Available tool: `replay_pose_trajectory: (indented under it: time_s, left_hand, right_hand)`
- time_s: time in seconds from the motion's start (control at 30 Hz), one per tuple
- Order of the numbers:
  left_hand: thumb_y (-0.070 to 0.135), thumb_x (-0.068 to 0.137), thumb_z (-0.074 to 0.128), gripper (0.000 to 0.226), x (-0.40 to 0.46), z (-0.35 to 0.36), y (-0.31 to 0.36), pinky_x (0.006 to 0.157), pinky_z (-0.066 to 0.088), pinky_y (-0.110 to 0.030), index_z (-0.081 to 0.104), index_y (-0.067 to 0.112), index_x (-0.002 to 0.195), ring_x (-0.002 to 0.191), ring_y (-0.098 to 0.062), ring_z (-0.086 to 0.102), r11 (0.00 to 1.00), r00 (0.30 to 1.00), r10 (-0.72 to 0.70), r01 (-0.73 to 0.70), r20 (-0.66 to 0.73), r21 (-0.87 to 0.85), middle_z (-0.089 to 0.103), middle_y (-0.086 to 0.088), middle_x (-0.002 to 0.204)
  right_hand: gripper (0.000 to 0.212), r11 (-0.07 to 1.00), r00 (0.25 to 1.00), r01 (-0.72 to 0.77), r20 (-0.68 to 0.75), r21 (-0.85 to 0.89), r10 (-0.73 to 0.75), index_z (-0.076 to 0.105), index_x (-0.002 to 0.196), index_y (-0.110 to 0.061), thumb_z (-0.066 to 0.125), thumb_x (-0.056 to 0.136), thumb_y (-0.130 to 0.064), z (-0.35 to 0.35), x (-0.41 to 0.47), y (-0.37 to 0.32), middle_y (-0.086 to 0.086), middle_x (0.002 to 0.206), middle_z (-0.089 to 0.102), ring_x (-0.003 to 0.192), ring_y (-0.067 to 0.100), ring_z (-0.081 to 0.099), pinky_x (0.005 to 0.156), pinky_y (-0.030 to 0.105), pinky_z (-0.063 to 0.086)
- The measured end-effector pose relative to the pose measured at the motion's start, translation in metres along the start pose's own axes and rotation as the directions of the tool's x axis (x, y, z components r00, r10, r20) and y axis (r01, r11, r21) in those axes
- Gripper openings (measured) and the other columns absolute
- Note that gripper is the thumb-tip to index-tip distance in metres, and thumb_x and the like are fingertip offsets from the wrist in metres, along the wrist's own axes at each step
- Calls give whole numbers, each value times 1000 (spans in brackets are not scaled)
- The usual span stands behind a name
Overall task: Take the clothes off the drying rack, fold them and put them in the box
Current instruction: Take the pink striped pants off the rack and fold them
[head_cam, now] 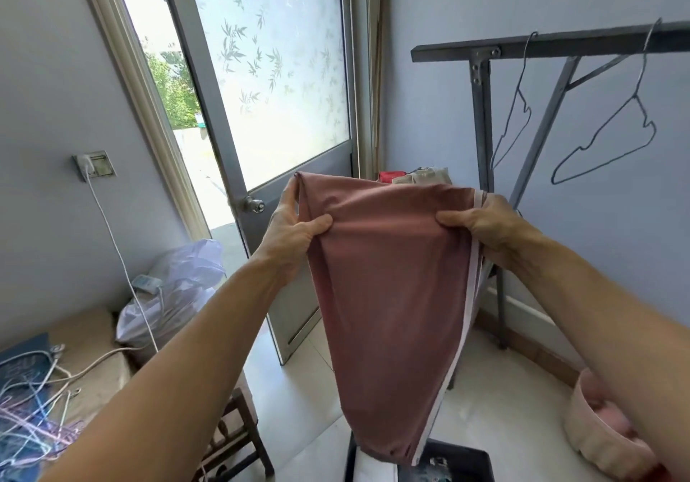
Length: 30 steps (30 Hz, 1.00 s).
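Fabric of a dusty-pink garment point(388, 295) is held up at chest height in front of the door point(283, 115), its top edge stretched roughly level between the two hands and its long axis hanging downward, tapering to a narrow end just above a dark box point(463, 463) at the bottom of the view; the left hand point(295, 227) is seen gripping the left top corner, thumb pressed over the front and fingers curled behind; the right hand point(481, 224) is seen pinching the right top corner beside a pale stripe that runs down that edge; both hands are about equally near the cloth, so the coming fold is judged to turn on one corner being brought across to the other; the cloth looks thin, smooth and limp, likely to sag and slip; behind, a grey metal drying rack point(552, 44) carries two bare wire hangers point(612, 134).
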State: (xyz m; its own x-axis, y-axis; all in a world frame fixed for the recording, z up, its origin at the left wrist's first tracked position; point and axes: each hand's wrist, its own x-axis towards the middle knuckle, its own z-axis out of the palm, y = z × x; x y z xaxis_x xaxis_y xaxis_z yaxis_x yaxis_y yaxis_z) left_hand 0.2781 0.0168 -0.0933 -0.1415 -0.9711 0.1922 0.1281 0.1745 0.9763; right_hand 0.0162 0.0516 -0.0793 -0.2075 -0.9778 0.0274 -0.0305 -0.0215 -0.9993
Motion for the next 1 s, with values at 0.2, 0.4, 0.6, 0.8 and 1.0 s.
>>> replay_pose_trajectory:
  time_s: [0.2,0.4,0.6,0.8,1.0]
  left_hand:
    - [7,94,62,56,1,11,21,57,52,-24,46,32,141,59,-8,58,943,987,150,-124,-59,310,67,0,83]
    - [13,98,57,31,4,11,22,72,55,-36,61,26,126,64,-14,60,956,986,-128,94,-107,-279,69,0,69]
    - [-14,89,54,63,-4,6,18,70,58,-36,55,35,128,76,-20,64,988,994,-28,43,105,-147,66,-6,86]
    - [-12,88,57,32,-1,-1,24,72,54,-20,70,7,111,80,-16,61,965,985,-168,155,43,213,71,-5,93]
    - [-13,78,70,52,0,-5,23,81,52,-24,60,5,126,91,-17,63,888,987,-135,80,90,454,64,-6,99]
  right_hand:
    - [58,999,947,-24,-320,-45,8,56,122,-12,84,73,-26,6,7,-1,-2,105,54,96,16,56,79,22,45]
    - [92,969,989,45,125,243,-77,28,148,-37,66,79,12,-7,6,-2,12,133,55,117,29,59,100,43,49]
    - [42,981,978,194,77,-18,-192,69,104,-26,61,86,11,-5,3,-8,3,94,68,82,14,63,75,22,53]
    - [17,991,996,92,11,-100,-91,72,91,-22,73,83,-6,-8,6,-3,8,102,67,92,21,62,85,36,54]
    - [45,943,956,104,293,-316,-7,61,117,-9,57,82,19,-21,-2,-7,11,104,64,96,20,61,81,26,54]
